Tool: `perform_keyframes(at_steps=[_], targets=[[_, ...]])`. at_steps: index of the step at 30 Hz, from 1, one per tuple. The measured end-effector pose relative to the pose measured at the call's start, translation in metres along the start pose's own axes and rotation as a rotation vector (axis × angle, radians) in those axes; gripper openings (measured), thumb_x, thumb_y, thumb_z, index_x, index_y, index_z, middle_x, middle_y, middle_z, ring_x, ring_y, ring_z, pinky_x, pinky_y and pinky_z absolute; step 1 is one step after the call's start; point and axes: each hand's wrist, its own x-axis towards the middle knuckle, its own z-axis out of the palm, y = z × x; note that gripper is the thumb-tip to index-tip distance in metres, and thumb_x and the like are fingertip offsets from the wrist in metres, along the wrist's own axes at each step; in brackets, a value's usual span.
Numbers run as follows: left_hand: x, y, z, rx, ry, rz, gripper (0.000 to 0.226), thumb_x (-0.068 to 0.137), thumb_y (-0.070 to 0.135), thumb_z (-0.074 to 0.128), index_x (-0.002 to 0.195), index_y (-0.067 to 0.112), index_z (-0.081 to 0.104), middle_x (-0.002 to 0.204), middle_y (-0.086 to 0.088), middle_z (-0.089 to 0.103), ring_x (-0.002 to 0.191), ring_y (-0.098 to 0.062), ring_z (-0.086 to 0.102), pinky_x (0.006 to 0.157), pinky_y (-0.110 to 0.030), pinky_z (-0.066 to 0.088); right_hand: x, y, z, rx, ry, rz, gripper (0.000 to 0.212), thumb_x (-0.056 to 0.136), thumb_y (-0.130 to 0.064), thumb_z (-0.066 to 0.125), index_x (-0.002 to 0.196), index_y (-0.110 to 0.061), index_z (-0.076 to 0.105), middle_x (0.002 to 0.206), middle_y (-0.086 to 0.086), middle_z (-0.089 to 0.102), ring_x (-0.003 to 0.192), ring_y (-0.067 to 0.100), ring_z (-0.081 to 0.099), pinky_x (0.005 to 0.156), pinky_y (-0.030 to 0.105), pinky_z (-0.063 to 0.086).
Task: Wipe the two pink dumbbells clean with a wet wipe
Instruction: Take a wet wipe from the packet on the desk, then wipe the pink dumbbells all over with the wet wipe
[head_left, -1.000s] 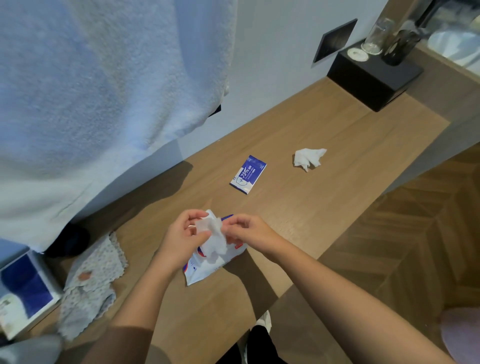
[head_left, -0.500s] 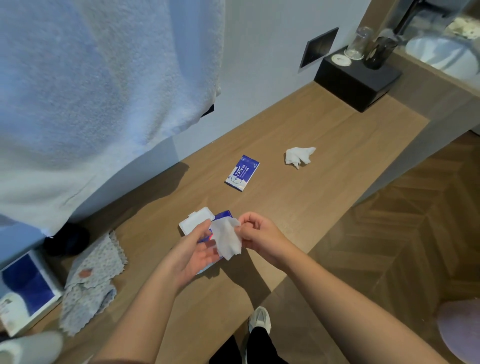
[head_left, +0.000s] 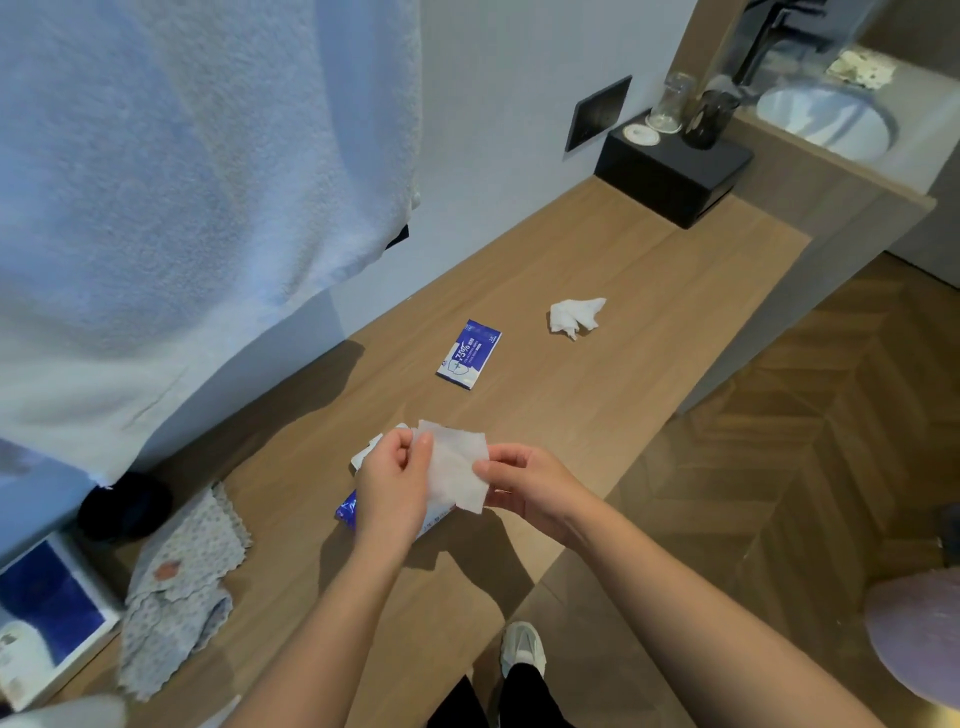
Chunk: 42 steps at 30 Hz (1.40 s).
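— The grip?
— My left hand and right hand each pinch one edge of the wet wipe, spread flat between them.
— And the pink dumbbells?
— Not in view; I cannot tell which hand is nearer.

The wipe is white, the sachet blue-and-white, the cloth grey-dotted.

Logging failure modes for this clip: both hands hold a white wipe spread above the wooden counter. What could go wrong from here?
1. No pink dumbbells are in view; the thin white wet wipe, pinched at its edges by the left hand and right hand, may dry before reaching them.
2. The crumpled white wipe lying on the wooden counter could be mistaken for a fresh one.
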Motion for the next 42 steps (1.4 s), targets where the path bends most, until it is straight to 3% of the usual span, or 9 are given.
perform_keyframes(at_steps=[5, 8, 14, 20, 27, 30, 34, 38, 42], targets=[[-0.007, -0.002, 0.015, 0.152, 0.070, 0.201, 0.030, 0.102, 0.026, 0.051, 0.073, 0.020, 0.052, 0.068, 0.008, 0.059, 0.066, -0.006, 0.055, 0.053, -0.016, 0.038, -0.003, 0.007, 0.005, 0.105, 0.144, 0.002, 0.044, 0.094, -0.006, 0.051, 0.054, -0.023, 0.060, 0.059, -0.009, 0.060, 0.066, 0.013, 0.058, 0.067, 0.030, 0.047], [-0.011, -0.003, 0.036, 0.187, 0.015, 0.247, 0.028, 0.102, 0.027, 0.050, 0.078, 0.014, 0.054, 0.066, 0.005, 0.057, 0.063, -0.008, 0.053, 0.053, -0.020, 0.037, -0.009, 0.014, 0.006, 0.004, 0.379, -0.059, 0.022, 0.093, -0.021, 0.054, 0.072, -0.020, 0.063, 0.066, -0.006, 0.060, 0.065, 0.012, 0.057, 0.061, 0.029, 0.046], [-0.028, 0.007, 0.073, 0.216, -0.107, 0.336, 0.024, 0.102, 0.025, 0.051, 0.082, 0.012, 0.056, 0.067, -0.001, 0.057, 0.066, -0.025, 0.053, 0.059, -0.037, 0.039, -0.044, 0.024, -0.013, -0.339, 0.914, -0.340, 0.043, 0.103, -0.021, 0.050, 0.061, -0.027, 0.042, 0.058, -0.009, 0.045, 0.053, -0.007, 0.049, 0.049, 0.011, 0.034], [-0.064, 0.015, 0.108, 0.286, -0.341, 0.437, 0.025, 0.103, 0.034, 0.049, 0.081, 0.024, 0.056, 0.070, 0.008, 0.059, 0.066, -0.012, 0.057, 0.054, -0.029, 0.043, -0.102, 0.039, -0.055, -0.361, 1.026, -0.318, 0.037, 0.104, -0.024, 0.048, 0.067, -0.018, 0.050, 0.065, -0.006, 0.051, 0.057, 0.001, 0.048, 0.050, 0.018, 0.034], [-0.154, 0.017, 0.165, 0.319, -0.490, 0.545, 0.030, 0.103, 0.039, 0.048, 0.082, 0.020, 0.059, 0.071, 0.008, 0.060, 0.068, -0.011, 0.060, 0.058, -0.043, 0.053, -0.201, 0.082, -0.099, -0.317, 1.240, -0.279, 0.041, 0.103, -0.025, 0.048, 0.062, -0.026, 0.044, 0.060, -0.008, 0.048, 0.058, -0.007, 0.050, 0.050, 0.012, 0.036], [-0.213, 0.011, 0.188, 0.231, -0.601, 0.572, 0.028, 0.102, 0.034, 0.051, 0.080, 0.020, 0.060, 0.073, 0.008, 0.062, 0.070, -0.003, 0.061, 0.055, -0.023, 0.051, -0.256, 0.113, -0.116, -0.304, 1.340, -0.263, 0.046, 0.103, -0.023, 0.049, 0.059, -0.023, 0.036, 0.054, -0.007, 0.042, 0.054, 0.000, 0.046, 0.051, 0.020, 0.031], [-0.287, 0.001, 0.214, 0.090, -0.749, 0.399, 0.019, 0.099, 0.021, 0.055, 0.084, 0.013, 0.064, 0.075, 0.003, 0.061, 0.068, 0.005, 0.059, 0.052, -0.006, 0.042, -0.323, 0.159, -0.133, -0.210, 1.410, -0.254, 0.047, 0.102, -0.022, 0.050, 0.059, -0.022, 0.032, 0.051, -0.008, 0.038, 0.053, 0.006, 0.036, 0.055, 0.030, 0.026], [-0.367, -0.019, 0.244, 0.033, -0.830, 0.155, 0.024, 0.097, 0.015, 0.054, 0.076, 0.009, 0.062, 0.065, 0.004, 0.055, 0.062, -0.006, 0.053, 0.049, -0.011, 0.043, -0.392, 0.211, -0.141, -0.132, 1.478, -0.240, 0.042, 0.102, -0.022, 0.050, 0.063, -0.009, 0.041, 0.053, -0.008, 0.040, 0.055, 0.005, 0.036, 0.054, 0.025, 0.028], [-0.445, -0.045, 0.266, 0.135, -0.902, 0.209, 0.041, 0.099, 0.026, 0.056, 0.065, 0.003, 0.054, 0.051, 0.007, 0.048, 0.049, -0.002, 0.047, 0.051, -0.019, 0.043, -0.461, 0.262, -0.140, -0.064, 1.544, -0.198, 0.041, 0.103, -0.030, 0.046, 0.078, 0.000, 0.056, 0.068, 0.007, 0.056, 0.067, 0.019, 0.051, 0.059, 0.034, 0.039]])
